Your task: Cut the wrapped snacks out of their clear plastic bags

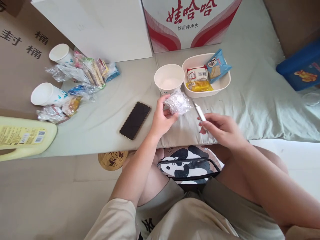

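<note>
My left hand [161, 116] grips a crinkled clear plastic packet [178, 102], held just in front of a white paper cup [169, 78]. My right hand [221, 128] holds a small white tool with a metal tip [199, 111], its tip pointing at the packet's right edge. Both hands hover over a grey-green cloth surface [250, 100]. Right behind them sits a white oval bowl [225, 83] with several wrapped snacks in it.
A black phone [135, 120] lies left of my left hand. Further left are two tipped paper cups [47, 94] and a heap of snack wrappers [82, 75]. A yellow jug [25, 136] lies at the far left. A red-and-white carton [190, 20] stands behind the bowl.
</note>
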Demonstrator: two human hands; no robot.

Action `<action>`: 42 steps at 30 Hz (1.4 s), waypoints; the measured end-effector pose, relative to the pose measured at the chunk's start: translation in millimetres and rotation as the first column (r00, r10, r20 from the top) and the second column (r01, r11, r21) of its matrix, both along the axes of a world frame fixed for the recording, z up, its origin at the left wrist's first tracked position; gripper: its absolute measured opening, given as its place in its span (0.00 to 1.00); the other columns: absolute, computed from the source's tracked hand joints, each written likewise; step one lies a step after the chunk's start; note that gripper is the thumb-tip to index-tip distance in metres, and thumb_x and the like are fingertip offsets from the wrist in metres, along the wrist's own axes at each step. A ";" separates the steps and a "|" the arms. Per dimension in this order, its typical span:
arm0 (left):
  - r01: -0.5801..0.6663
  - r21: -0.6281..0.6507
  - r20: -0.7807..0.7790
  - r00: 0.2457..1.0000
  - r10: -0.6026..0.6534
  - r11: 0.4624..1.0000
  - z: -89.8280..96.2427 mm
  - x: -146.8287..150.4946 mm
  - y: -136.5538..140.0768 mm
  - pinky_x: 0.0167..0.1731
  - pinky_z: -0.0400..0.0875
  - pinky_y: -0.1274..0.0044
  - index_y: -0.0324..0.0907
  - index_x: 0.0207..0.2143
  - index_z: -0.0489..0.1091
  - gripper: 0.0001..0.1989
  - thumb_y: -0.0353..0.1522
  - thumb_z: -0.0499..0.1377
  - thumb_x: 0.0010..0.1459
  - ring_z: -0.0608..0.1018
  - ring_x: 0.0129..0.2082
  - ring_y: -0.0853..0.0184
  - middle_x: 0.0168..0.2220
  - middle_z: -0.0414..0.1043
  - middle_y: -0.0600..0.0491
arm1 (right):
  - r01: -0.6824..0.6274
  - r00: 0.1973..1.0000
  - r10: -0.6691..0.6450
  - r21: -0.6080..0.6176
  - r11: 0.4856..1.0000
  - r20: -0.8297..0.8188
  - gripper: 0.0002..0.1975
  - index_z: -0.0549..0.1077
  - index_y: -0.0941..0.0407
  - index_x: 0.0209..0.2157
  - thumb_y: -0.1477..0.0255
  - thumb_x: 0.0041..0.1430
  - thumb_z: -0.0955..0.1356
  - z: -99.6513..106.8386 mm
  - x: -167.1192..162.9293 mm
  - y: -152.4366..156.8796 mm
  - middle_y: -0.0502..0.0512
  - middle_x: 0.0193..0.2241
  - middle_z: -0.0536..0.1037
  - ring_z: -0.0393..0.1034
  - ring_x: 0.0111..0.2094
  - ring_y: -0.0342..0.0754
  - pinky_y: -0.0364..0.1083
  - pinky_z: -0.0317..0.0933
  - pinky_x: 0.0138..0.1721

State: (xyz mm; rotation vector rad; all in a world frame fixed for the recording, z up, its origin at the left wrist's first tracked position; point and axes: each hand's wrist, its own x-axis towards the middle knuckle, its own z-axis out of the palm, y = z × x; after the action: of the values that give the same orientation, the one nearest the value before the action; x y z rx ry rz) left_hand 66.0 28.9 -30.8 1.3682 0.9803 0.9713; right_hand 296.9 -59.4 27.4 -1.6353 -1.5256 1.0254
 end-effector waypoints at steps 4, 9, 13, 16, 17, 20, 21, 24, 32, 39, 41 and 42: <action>0.012 0.105 -0.087 0.996 -0.003 0.994 -1.0 2.5 -1.4 0.53 0.77 0.65 0.52 0.62 0.60 0.35 0.39 0.69 0.55 0.80 0.47 0.63 0.63 0.65 0.46 | -0.048 0.985 0.029 -0.111 0.993 -0.172 0.17 0.78 0.56 0.39 0.56 0.62 0.68 1.7 -30.5 1.6 0.53 0.23 0.79 0.74 0.24 0.47 0.46 0.64 0.26; 0.037 0.257 -0.199 0.980 0.016 0.966 -3.7 0.9 -2.6 0.54 0.76 0.67 0.50 0.60 0.63 0.29 0.37 0.66 0.57 0.77 0.54 0.60 0.63 0.67 0.46 | -0.038 0.985 0.018 -0.111 0.993 -0.174 0.18 0.78 0.57 0.40 0.56 0.62 0.68 -8.2 -34.4 6.6 0.52 0.23 0.78 0.72 0.23 0.46 0.45 0.62 0.26; 0.032 0.305 -0.229 0.972 0.041 0.952 -6.5 0.3 -2.8 0.54 0.75 0.66 0.50 0.57 0.66 0.26 0.40 0.67 0.57 0.77 0.55 0.58 0.60 0.69 0.46 | -0.032 0.987 0.010 -0.134 0.990 -0.160 0.18 0.78 0.56 0.39 0.56 0.62 0.68 -12.6 -33.3 6.7 0.53 0.24 0.78 0.72 0.24 0.46 0.45 0.61 0.26; -0.025 0.252 -0.124 0.991 0.058 0.967 -7.3 -0.6 -0.5 0.53 0.76 0.66 0.53 0.60 0.62 0.32 0.47 0.67 0.58 0.78 0.52 0.60 0.58 0.68 0.47 | -0.054 0.993 0.037 -0.148 0.988 -0.114 0.17 0.78 0.56 0.36 0.57 0.62 0.68 -14.4 -33.9 6.0 0.53 0.24 0.79 0.72 0.25 0.47 0.45 0.61 0.27; -0.055 0.231 -0.073 0.995 0.074 0.971 -6.8 -1.8 1.0 0.53 0.76 0.66 0.54 0.62 0.60 0.35 0.50 0.67 0.57 0.78 0.51 0.60 0.58 0.67 0.47 | -0.067 0.994 0.052 -0.160 0.985 -0.099 0.16 0.78 0.55 0.35 0.57 0.62 0.67 -14.7 -33.9 5.8 0.53 0.24 0.79 0.73 0.26 0.47 0.46 0.61 0.28; -0.158 0.192 0.043 0.987 0.152 0.969 -2.2 -8.7 6.6 0.53 0.76 0.65 0.60 0.66 0.51 0.44 0.56 0.67 0.54 0.78 0.53 0.59 0.58 0.66 0.48 | -0.101 0.993 0.086 -0.208 0.973 -0.078 0.16 0.78 0.55 0.32 0.56 0.62 0.67 -13.6 -31.4 5.4 0.52 0.23 0.78 0.72 0.25 0.47 0.46 0.61 0.27; -0.179 0.181 0.056 0.984 0.172 0.967 -0.1 -11.7 8.3 0.53 0.76 0.65 0.61 0.67 0.49 0.45 0.57 0.67 0.54 0.78 0.54 0.59 0.59 0.66 0.47 | -0.105 0.993 0.091 -0.215 0.971 -0.073 0.16 0.77 0.55 0.32 0.56 0.62 0.67 -12.8 -29.1 5.6 0.52 0.22 0.77 0.72 0.24 0.47 0.46 0.60 0.27; -0.180 0.137 0.037 0.984 0.176 0.974 4.4 -18.8 9.9 0.52 0.77 0.66 0.63 0.68 0.47 0.47 0.58 0.67 0.53 0.77 0.55 0.59 0.60 0.67 0.47 | -0.063 0.998 0.063 -0.177 0.982 -0.004 0.16 0.77 0.54 0.33 0.56 0.62 0.67 -11.1 -16.0 7.4 0.52 0.21 0.76 0.70 0.24 0.48 0.47 0.61 0.27; 0.107 0.023 -0.107 0.989 -0.104 0.994 7.1 -0.6 -10.1 0.45 0.79 0.70 0.51 0.60 0.59 0.37 0.45 0.71 0.53 0.82 0.42 0.64 0.56 0.71 0.47 | 0.167 0.789 -0.156 0.038 0.985 0.594 0.12 0.82 0.52 0.39 0.64 0.61 0.67 -27.5 28.4 19.2 0.61 0.42 0.80 0.75 0.37 0.58 0.52 0.64 0.35; -0.011 0.379 -0.566 0.788 0.242 0.925 7.4 -0.6 -8.1 0.55 0.74 0.63 0.45 0.51 0.67 0.23 0.40 0.68 0.55 0.78 0.54 0.55 0.53 0.74 0.45 | 0.224 0.638 -0.219 0.094 0.970 0.738 0.19 0.79 0.55 0.52 0.66 0.63 0.66 -33.4 36.8 19.8 0.68 0.48 0.77 0.72 0.50 0.67 0.60 0.65 0.46; -0.009 0.475 -0.543 0.784 0.301 0.880 4.2 -5.2 -3.9 0.58 0.72 0.62 0.43 0.53 0.67 0.25 0.45 0.67 0.58 0.75 0.59 0.54 0.57 0.71 0.42 | 0.191 0.663 -0.273 0.195 0.962 0.697 0.19 0.79 0.55 0.51 0.65 0.63 0.66 -34.4 33.8 18.4 0.68 0.47 0.77 0.72 0.50 0.67 0.62 0.65 0.48; 0.031 0.503 -0.528 0.802 0.279 0.864 3.1 -6.7 -2.6 0.59 0.71 0.62 0.43 0.55 0.66 0.28 0.46 0.66 0.58 0.75 0.60 0.53 0.58 0.71 0.41 | 0.154 0.693 -0.274 0.234 0.960 0.666 0.18 0.79 0.55 0.50 0.65 0.63 0.65 -34.8 31.2 17.7 0.67 0.45 0.78 0.73 0.48 0.66 0.62 0.66 0.48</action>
State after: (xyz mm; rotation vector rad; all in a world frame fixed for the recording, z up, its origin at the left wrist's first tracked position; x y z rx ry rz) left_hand 59.3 26.2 -27.7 2.1448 1.3596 0.9497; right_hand 328.1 -41.7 -7.4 -2.1503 -1.7448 0.1132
